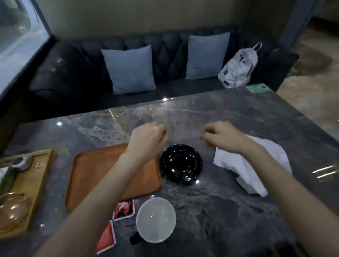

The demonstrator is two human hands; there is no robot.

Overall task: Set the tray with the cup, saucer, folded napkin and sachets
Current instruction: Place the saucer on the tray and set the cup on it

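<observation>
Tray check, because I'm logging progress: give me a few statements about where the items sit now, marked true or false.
1. The wooden tray holds nothing. True.
2. The black saucer is on the tray. False: it sits on the table, right of the tray.
3. The white cup stands on the saucer. False: it stands apart, nearer the person.
4. Two sachets lie left of the cup. True.
5. The napkin is neatly folded. False: it lies crumpled under the right hand.

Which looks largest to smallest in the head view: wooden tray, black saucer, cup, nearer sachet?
1. wooden tray
2. black saucer and cup: alike; the cup is nearer the camera, so unranked
3. nearer sachet
</observation>
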